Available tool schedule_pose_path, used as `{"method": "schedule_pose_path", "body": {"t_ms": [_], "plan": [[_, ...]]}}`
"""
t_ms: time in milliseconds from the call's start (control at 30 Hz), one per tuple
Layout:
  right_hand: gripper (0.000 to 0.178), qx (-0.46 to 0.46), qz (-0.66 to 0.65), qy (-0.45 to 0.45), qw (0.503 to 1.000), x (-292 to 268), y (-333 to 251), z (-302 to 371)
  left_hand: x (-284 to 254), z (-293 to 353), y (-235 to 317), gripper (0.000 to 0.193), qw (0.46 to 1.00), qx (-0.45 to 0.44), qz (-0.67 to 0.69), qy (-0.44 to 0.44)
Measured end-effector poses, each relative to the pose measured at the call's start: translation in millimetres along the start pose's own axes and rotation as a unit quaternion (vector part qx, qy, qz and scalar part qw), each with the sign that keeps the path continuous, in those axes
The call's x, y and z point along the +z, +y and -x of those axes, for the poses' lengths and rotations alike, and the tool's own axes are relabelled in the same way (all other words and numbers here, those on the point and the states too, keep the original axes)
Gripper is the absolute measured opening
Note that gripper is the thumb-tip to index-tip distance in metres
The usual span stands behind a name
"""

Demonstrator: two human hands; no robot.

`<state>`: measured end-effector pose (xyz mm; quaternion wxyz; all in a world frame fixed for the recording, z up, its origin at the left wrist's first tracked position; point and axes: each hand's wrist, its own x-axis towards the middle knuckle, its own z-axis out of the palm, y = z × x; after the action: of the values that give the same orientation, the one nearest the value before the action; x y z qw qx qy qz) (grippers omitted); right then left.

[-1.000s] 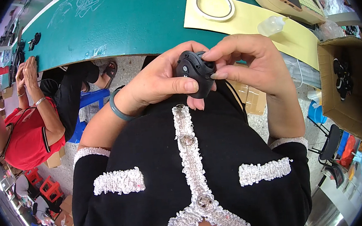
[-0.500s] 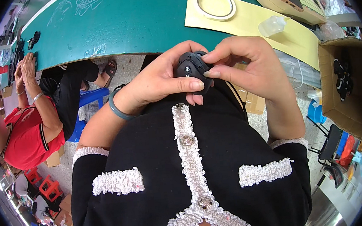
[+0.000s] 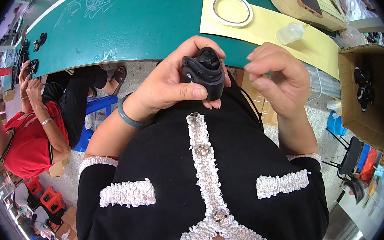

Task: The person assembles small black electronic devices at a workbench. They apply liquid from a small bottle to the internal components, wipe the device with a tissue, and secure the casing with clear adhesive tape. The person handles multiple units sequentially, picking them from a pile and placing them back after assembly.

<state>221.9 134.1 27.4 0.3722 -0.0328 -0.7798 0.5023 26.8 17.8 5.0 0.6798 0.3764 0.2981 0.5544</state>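
A black plastic device (image 3: pixel 207 75), rounded and ridged at its top with a cylindrical lower part, is held upright over my lap. My left hand (image 3: pixel 177 82) wraps round it, with the thumb across its near side and the fingers behind. The device's kind does not show clearly. To its right, my right hand (image 3: pixel 277 78) hovers apart from it, fingers loosely curled. A gap shows between thumb and forefinger, with nothing visible in it.
Beyond my hands runs a green table (image 3: pixel 147 28) bearing a yellow sheet (image 3: pixel 275 32), a tape roll (image 3: pixel 232 10) and a small clear bottle (image 3: pixel 290 33). At right a cardboard box (image 3: pixel 370 122) holds black parts. A co-worker in red (image 3: pixel 34 143) sits at left.
My right hand has let go of the black device and drawn away to the right. The device has turned in my left hand, its ridged top now showing more.
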Motion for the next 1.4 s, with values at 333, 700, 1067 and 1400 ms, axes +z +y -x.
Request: {"method": "schedule_pose_path", "body": {"t_ms": [333, 700, 1067, 1400], "plan": [[0.029, 0.338, -0.311, -0.028, 0.888, 15, -6, 1, -4, -1, -4, 0.068, 0.987, 0.077, -0.143, 0.001], [0.031, 0.347, -0.364, 0.06, 0.862, 27, -4, 5, -8, -2, -6, 0.062, 0.929, 0.159, -0.333, 0.015], [0.034, 0.332, -0.359, 0.085, 0.868, 36, 0, 6, -9, 0, -8, 0.061, 0.886, 0.189, -0.421, 0.041], [0.035, 0.34, -0.406, 0.103, 0.842, 46, 0, 8, -10, -2, -15, 0.059, 0.819, 0.262, -0.504, 0.074]]}}
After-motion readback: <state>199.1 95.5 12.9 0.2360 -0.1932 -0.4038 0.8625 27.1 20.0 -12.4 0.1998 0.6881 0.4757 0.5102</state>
